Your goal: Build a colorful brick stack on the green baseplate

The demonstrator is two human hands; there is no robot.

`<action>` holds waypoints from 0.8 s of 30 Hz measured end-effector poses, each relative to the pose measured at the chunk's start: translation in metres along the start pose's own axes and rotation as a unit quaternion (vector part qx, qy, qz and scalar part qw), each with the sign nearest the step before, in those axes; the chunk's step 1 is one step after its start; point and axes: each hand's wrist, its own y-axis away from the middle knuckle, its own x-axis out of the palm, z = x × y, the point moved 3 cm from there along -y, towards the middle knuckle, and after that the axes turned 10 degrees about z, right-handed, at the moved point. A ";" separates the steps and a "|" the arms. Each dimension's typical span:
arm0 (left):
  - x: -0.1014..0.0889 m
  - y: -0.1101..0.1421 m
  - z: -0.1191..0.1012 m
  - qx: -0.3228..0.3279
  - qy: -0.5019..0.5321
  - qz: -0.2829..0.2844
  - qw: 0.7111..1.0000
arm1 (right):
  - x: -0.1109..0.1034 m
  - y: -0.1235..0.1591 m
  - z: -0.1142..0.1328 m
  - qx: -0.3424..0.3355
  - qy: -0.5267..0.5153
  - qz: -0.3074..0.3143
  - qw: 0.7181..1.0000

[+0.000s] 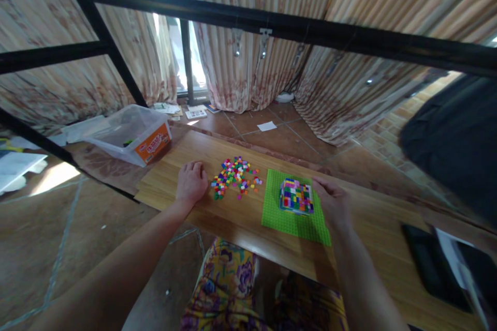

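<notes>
A block build [296, 196] of many-coloured small bricks, roughly box-shaped, stands on a green studded baseplate [272, 217]. My right hand [333, 200] is over the plate's right side, close against the build's upper right corner. Its fingers are bent together and slightly blurred; anything between them is too small or hidden to make out. On the tabletop, my left hand [192, 182] rests with fingers curled in, and no object shows in it. Just right of it lies a loose spread of small coloured bricks [235, 173].
The narrow wooden table [225, 220] runs across in front of my knees. A clear plastic box [116, 132] with an orange label stands beyond its left end. Dark flat items [435, 266] lie at the right. A black metal bar [233, 16] crosses above, before striped curtains [264, 72].
</notes>
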 end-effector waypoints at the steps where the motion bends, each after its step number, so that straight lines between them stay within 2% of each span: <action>1: 0.000 0.000 0.000 0.001 0.001 0.001 1.000 | 0.002 0.004 0.007 -0.018 0.024 -0.007 1.000; 4: -0.001 0.001 -0.002 -0.003 0.001 0.005 1.000 | 0.020 0.017 0.032 -0.078 0.092 0.023 0.992; 6: -0.001 0.002 -0.002 -0.009 0.004 0.006 1.000 | 0.040 0.026 0.046 -0.118 0.141 0.078 0.980; 8: -0.001 0.002 -0.002 -0.007 0.008 0.006 1.000 | 0.062 0.031 0.056 -0.150 0.216 0.134 0.956; 10: -0.001 0.002 -0.002 -0.003 0.010 0.005 1.000 | 0.085 0.032 0.061 -0.162 0.320 0.185 0.915; 14: 0.000 0.002 -0.001 -0.005 0.012 0.002 1.000 | 0.122 0.023 0.058 -0.142 0.501 0.264 0.812; 17: 0.001 0.002 -0.001 -0.013 0.007 0.004 1.000 | 0.136 0.015 0.052 -0.126 0.564 0.282 0.766; 19: 0.000 0.002 -0.001 -0.017 0.006 0.007 1.000 | 0.140 0.012 0.047 -0.114 0.581 0.281 0.756; 24: 0.001 0.003 -0.002 -0.013 0.008 0.009 1.000 | 0.145 0.010 0.036 -0.099 0.585 0.279 0.755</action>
